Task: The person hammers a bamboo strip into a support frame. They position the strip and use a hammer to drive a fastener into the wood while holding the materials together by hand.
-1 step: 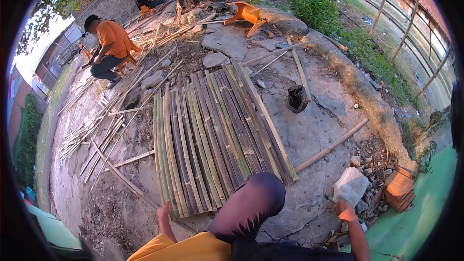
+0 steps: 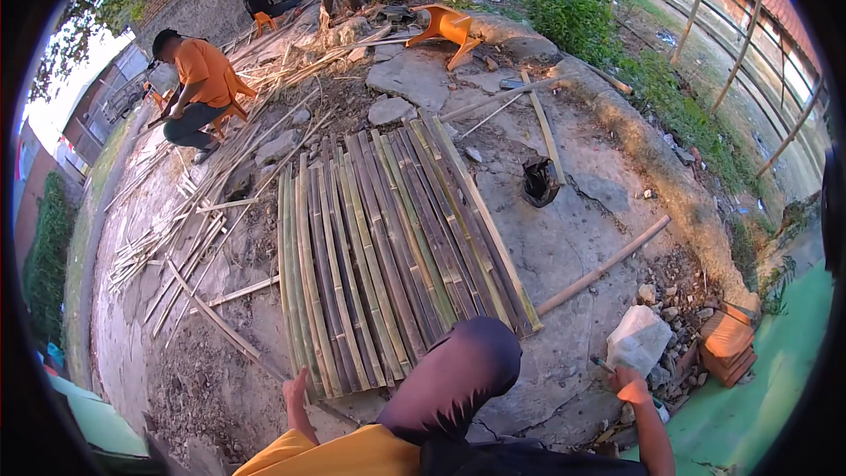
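Observation:
A row of split bamboo slats [image 2: 381, 256], green, brown and purplish, lies side by side in front of me, with poles crosswise under it. My left hand [image 2: 296, 392] is beside the row's near left corner, against a long pole [image 2: 225, 326] that runs under the slats. One of its fingers is stretched out, and nothing shows in its grasp. Out to the right, my right hand [image 2: 628, 383] is closed around a thin stick-like thing with a greenish tip [image 2: 599, 361], whose kind I cannot make out. A pale stone block [image 2: 639, 338] is just beyond that hand.
My bent knee [image 2: 476, 357] covers part of the row's near edge. Bricks [image 2: 728, 348] and rubble lie at right. A black plastic bag [image 2: 539, 182] and a tipped orange chair [image 2: 445, 31] lie beyond. A person in orange [image 2: 199, 70] sits far left near loose bamboo strips [image 2: 189, 238].

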A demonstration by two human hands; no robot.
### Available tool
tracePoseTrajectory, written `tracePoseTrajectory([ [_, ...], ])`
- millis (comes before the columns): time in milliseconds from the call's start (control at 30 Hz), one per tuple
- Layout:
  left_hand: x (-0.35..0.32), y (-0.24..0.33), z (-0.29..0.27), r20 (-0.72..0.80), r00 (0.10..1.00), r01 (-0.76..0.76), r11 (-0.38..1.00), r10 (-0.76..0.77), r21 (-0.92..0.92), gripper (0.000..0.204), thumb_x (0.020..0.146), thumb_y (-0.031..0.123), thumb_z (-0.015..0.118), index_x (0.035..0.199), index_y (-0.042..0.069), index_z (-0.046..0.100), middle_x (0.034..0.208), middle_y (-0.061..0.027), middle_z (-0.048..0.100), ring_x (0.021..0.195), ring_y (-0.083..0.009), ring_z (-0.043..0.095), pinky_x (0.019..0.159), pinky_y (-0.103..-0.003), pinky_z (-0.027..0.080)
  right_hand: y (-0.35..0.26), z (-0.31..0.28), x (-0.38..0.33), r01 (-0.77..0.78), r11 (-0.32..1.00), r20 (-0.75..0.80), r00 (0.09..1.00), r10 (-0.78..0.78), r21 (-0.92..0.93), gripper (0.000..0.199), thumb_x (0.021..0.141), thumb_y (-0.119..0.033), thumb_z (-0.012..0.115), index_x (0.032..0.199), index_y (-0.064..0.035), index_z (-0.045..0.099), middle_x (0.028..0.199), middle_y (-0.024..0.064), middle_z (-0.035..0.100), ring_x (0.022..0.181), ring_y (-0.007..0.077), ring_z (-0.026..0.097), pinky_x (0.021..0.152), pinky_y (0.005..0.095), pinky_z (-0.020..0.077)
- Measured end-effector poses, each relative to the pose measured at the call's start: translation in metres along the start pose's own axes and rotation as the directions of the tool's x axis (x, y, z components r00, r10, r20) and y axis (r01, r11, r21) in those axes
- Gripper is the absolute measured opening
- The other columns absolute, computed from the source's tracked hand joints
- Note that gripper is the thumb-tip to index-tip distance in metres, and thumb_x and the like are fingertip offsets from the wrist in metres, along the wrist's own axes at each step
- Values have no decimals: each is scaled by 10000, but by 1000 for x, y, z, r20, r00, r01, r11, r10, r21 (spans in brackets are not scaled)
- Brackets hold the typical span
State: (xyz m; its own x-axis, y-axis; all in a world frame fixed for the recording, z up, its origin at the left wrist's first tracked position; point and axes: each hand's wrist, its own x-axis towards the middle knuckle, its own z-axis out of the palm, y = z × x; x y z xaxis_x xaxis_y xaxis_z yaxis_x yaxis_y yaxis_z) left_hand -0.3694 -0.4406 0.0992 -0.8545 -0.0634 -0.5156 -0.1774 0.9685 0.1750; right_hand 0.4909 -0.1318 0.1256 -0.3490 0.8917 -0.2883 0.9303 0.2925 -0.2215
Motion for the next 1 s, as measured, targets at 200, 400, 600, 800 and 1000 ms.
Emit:
tracePoseTrajectory([
  [200, -23, -24, -13, -190, 947, -257, 965, 261, 45, 1026, 767, 796, 724, 1265, -101, 704, 1251, -319, 709, 1241, -412, 676, 1020, -459, 519, 9, -2, 3, -76, 997, 58, 995, 78, -28, 291, 968, -342, 653, 962, -52, 636, 840, 266, 698, 808, 507, 674, 704, 625, 520],
  [400, -32, -44, 21, 131, 984, -136, 986, 124, 94, 1017, 803, 781, 691, 1333, -86, 668, 1229, -336, 710, 1250, -460, 657, 1095, -494, 469, 1, -3, 1, -10, 999, 42, 999, 12, -51, 297, 977, -345, 650, 954, -49, 643, 776, 260, 691, 755, 502, 688, 682, 618, 541],
  [600, -87, 31, 78, -276, 736, -559, 785, 618, 267, 1028, 932, 539, 713, 1669, 25, 213, 1721, -308, 120, 1610, -469, 82, 1276, -597, 173, -5, -4, -16, -112, 990, 147, 981, 123, -81, 288, 992, -328, 632, 979, -41, 621, 793, 281, 691, 785, 523, 682, 699, 627, 533],
  [800, -103, 109, 141, 16, 425, -872, 405, 905, 275, 965, 950, 544, 687, 1698, 152, 221, 1769, -207, 76, 1633, -425, 32, 1271, -663, 18, -33, -36, -14, -66, 994, 200, 976, 83, -88, 251, 1009, -282, 611, 1028, -32, 597, 817, 280, 686, 825, 524, 673, 733, 626, 520],
  [1000, -109, 124, 136, -12, 366, -891, 354, 930, 285, 930, 916, 534, 689, 1681, 183, 293, 1768, -163, 146, 1638, -391, 63, 1269, -677, -29, -18, -22, -53, -99, 995, 206, 974, 99, -12, 270, 1043, -315, 605, 992, -54, 562, 824, 276, 680, 800, 537, 649, 683, 640, 474],
])
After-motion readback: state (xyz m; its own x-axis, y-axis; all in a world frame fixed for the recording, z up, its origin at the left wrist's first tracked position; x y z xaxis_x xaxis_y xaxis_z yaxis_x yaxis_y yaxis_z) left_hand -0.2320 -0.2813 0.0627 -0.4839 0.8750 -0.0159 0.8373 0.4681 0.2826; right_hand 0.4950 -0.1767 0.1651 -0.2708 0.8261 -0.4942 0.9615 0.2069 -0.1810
